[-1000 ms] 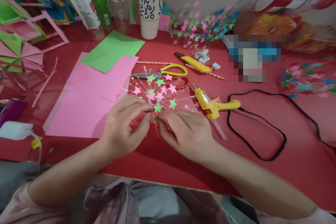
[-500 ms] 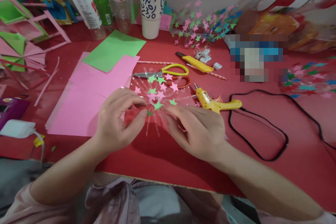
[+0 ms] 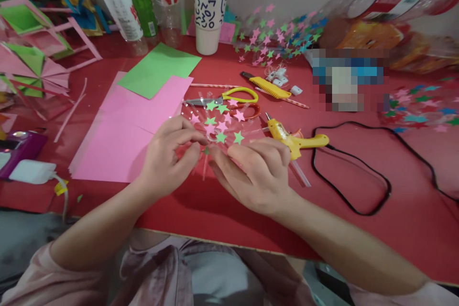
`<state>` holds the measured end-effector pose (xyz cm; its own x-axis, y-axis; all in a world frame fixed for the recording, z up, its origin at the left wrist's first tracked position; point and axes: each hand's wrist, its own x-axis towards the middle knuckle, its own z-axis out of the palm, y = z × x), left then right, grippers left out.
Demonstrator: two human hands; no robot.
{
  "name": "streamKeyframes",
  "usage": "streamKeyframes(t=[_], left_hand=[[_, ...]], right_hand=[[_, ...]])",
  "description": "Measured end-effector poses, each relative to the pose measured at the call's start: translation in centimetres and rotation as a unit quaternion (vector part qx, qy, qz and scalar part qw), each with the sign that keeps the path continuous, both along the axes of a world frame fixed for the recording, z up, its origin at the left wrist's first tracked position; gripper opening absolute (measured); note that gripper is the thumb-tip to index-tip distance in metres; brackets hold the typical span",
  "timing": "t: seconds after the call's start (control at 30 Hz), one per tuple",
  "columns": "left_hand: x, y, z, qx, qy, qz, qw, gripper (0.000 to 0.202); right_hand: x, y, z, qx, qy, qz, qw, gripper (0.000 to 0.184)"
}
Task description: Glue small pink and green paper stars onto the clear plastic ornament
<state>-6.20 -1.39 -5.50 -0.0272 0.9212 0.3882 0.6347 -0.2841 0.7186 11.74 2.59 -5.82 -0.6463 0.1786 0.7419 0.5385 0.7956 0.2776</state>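
Note:
A clear plastic ornament (image 3: 222, 125) made of thin radiating strips carries several pink and green paper stars. My left hand (image 3: 172, 158) is at its near left side, thumb and forefinger pinched on its edge. From the right, my right hand (image 3: 254, 172) closes its fingers on the same near edge, its fingertips almost meeting those of the left. Just below the fingertips shows a small dark green star (image 3: 205, 150). Behind the ornament lie scissors (image 3: 236, 98) with one yellow and one red handle, partly covered by it. The exact grip points are hidden by my fingers.
A yellow glue gun (image 3: 297, 143) with a black cord (image 3: 387, 186) lies at right. Pink paper (image 3: 107, 148) and a green sheet (image 3: 159, 71) are at left. A yellow cutter (image 3: 270, 87), a white cup (image 3: 210, 19), plastic bottles (image 3: 120, 9) and another star cluster (image 3: 283, 36) stand behind.
My right hand has moved left, toward the left fingertips, and its fingers have curled in more. A clear strip beside the glue gun is now uncovered. The view has shifted slightly.

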Motion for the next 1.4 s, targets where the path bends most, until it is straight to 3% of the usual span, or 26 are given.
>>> streamKeyframes(t=[0.67,0.77,1.03,1.17,1.4], left_hand=[[0.3,0.3,-0.1,-0.052,-0.099,0.003,0.994,0.019],[0.2,0.4,-0.2,-0.048,-0.096,0.003,0.994,0.019],[0.2,0.4,-0.1,-0.047,-0.084,0.003,0.995,0.020],[0.1,0.4,-0.1,-0.033,-0.065,0.006,0.997,0.020],[-0.3,0.4,-0.1,0.019,-0.018,0.023,0.999,0.019]], right_hand=[[-0.9,0.2,0.0,0.007,-0.031,-0.021,0.999,0.012],[-0.8,0.2,-0.1,0.001,-0.038,-0.021,0.999,0.003],[-0.9,0.3,-0.7,-0.002,-0.017,0.003,1.000,0.014],[-0.8,0.2,-0.2,-0.018,-0.021,0.002,1.000,0.003],[-0.3,0.0,0.4,-0.027,-0.031,-0.002,0.999,0.017]])
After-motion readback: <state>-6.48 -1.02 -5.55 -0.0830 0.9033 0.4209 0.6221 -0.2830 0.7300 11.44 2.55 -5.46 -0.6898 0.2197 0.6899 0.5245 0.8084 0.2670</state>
